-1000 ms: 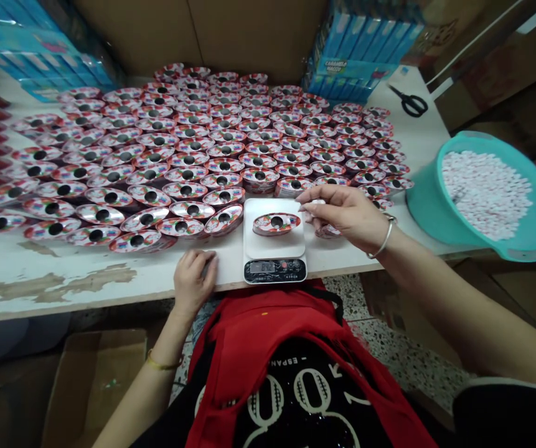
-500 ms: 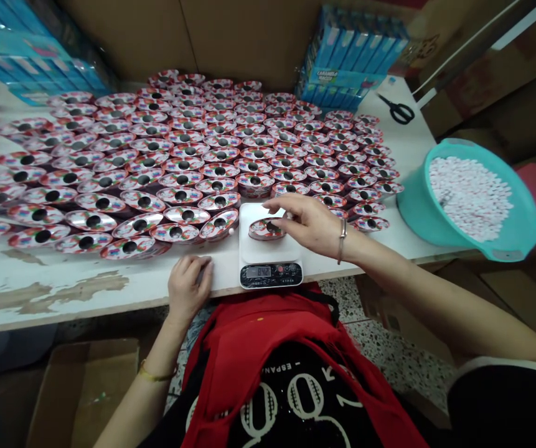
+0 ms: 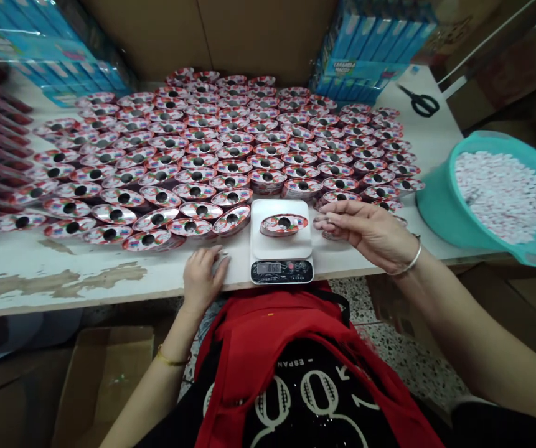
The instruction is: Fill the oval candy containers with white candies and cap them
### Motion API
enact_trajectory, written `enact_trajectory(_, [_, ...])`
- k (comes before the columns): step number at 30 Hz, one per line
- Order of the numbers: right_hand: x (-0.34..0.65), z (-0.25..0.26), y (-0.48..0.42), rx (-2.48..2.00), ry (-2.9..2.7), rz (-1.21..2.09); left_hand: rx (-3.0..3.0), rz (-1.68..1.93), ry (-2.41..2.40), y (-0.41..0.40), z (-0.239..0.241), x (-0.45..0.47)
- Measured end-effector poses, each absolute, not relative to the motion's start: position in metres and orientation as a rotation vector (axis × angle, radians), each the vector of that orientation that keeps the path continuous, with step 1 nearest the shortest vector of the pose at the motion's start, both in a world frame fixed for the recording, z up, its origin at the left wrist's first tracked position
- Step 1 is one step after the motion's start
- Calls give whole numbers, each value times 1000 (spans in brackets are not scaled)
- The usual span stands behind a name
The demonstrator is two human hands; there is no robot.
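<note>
A white digital scale (image 3: 281, 246) sits at the table's front edge. On it lies an oval red-and-white printed pack (image 3: 284, 224) with a round dark hole in its top. Just right of the scale, my right hand (image 3: 365, 233) hovers with thumb and fingers pinched together; what they hold is too small to make out. My left hand (image 3: 203, 274) rests on the table edge left of the scale, fingers curled. A tiny pale bit shows near its thumb and fingertip, but I cannot tell what it is.
Rows of similar oval packs (image 3: 202, 146) fill the table behind the scale. A turquoise basin (image 3: 440, 205) of small white pieces (image 3: 503, 193) stands on the right. Black scissors (image 3: 421, 102) lie at the back right. Blue boxes (image 3: 370, 50) stand behind, and an open carton (image 3: 104, 379) below.
My right hand has drawn away from the pack on the scale to its right side. The scale's display shows a different number. The whole view has shifted slightly.
</note>
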State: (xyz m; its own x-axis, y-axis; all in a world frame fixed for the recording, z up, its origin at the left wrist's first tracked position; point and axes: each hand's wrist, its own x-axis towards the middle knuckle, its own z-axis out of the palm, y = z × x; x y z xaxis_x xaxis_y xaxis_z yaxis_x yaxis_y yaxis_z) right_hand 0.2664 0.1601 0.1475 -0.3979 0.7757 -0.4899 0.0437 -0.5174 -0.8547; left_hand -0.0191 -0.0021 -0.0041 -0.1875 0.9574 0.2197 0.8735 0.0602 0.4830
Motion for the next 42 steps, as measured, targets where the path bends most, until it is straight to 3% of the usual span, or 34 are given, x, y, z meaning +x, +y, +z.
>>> enact_trajectory(7, [275, 138, 146, -1276, -1144, 1969, 1972, 834, 2155, -3, -2, -18])
enact_trajectory(14, [265, 134, 145, -1181, -1428, 1783, 2115, 1308, 1921, 40, 64, 22])
enact_trajectory(18, [242, 129, 151, -1083, -1561, 1696, 2293, 1204, 1816, 78, 86, 46])
enact_trajectory(24, [218, 118, 155, -976, -1713, 1578, 2270, 1183, 1866, 79, 74, 46])
enact_trajectory(29, [232, 133, 157, -1012, -1515, 1620, 2314, 1164, 1871, 80, 74, 51])
enact_trajectory(35, [268, 133, 148, -1122, -1161, 1717, 2609, 881, 1674, 96, 78, 61])
enact_trajectory(42, [289, 126, 130, -1212, -932, 1832, 2317, 1218, 1842, 65, 75, 23])
